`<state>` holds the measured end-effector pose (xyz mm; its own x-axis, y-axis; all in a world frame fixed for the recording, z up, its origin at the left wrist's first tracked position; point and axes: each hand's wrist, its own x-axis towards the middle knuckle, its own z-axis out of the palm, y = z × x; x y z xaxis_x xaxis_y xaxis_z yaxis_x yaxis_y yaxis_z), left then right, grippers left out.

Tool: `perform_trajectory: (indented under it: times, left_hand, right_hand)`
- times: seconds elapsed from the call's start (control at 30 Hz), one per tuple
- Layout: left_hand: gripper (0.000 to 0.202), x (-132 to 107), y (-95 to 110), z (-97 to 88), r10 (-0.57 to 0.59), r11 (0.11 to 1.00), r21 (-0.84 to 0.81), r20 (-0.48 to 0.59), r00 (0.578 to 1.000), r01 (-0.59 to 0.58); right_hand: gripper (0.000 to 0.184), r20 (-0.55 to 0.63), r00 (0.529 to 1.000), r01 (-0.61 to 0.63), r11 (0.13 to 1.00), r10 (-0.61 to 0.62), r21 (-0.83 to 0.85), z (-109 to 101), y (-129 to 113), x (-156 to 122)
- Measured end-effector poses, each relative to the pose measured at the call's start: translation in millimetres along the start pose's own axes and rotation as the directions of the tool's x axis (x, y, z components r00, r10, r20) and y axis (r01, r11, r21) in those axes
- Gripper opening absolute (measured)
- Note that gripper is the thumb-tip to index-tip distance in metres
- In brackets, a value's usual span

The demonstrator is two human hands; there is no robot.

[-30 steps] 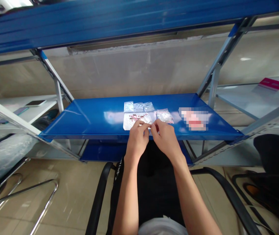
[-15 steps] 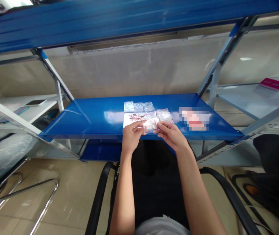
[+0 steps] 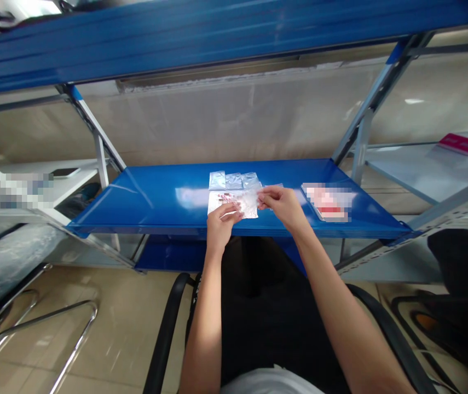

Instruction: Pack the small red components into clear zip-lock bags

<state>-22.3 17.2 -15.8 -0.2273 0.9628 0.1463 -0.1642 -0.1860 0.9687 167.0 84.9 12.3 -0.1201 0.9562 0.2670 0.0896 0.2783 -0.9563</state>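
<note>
A small clear plastic bag [image 3: 250,200] is between my hands, over the right part of a white sheet [image 3: 214,207]. My right hand [image 3: 285,207] pinches the bag at its upper right. My left hand [image 3: 220,225] is closed, thumb and fingertips at the bag's lower left edge. Small red and dark pieces [image 3: 226,197] lie scattered on the sheet, just behind my left fingers. Along the sheet's back edge lie three clear bags, a left one [image 3: 217,180], a middle one [image 3: 233,181] and a right one [image 3: 249,179]. Another bag [image 3: 275,186] is partly hidden behind my right hand.
All this rests on a blue shelf [image 3: 155,194]. A blurred-out flat red and white item [image 3: 327,202] lies to the right. Metal posts [image 3: 357,109] stand at the shelf's sides, and another blue shelf [image 3: 217,38] hangs above. Chair armrests [image 3: 172,328] flank my lap.
My right hand has risen and moved slightly back, lifting its side of the bag. The bag on the right is now mostly covered by that hand. My left hand has barely moved.
</note>
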Motion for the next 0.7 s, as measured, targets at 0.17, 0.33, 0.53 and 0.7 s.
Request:
perform_trajectory:
  times: [0.17, 0.33, 0.53, 0.7]
  left_hand:
    - [0.025, 31.1, 1.4, -30.6, 0.105, 0.951, 0.302, -0.116, 0.988, -0.065]
    - [0.022, 62.7, 0.4, -39.1, 0.179, 0.755, 0.634, 0.048, 0.983, -0.168]
    - [0.028, 72.7, -17.8, -18.8, 0.213, 0.53, 0.793, 0.22, 0.952, -0.302]
    - [0.016, 72.2, -27.7, -9.5, 0.204, 0.437, 0.856, 0.205, 0.957, -0.276]
  right_hand:
    - [0.019, 0.146, 0.97, 0.235, 0.897, -0.193, -0.375, -3.1, -13.1, 50.6]
    - [0.023, 0.508, 0.816, 0.552, 0.634, -0.277, -0.542, 6.3, -20.1, 79.0]
    - [0.024, 0.687, 0.679, 0.692, 0.538, -0.259, -0.482, 13.6, -17.2, 90.9]
    - [0.023, 0.685, 0.683, 0.669, 0.593, -0.252, -0.448, 13.4, -18.3, 94.4]
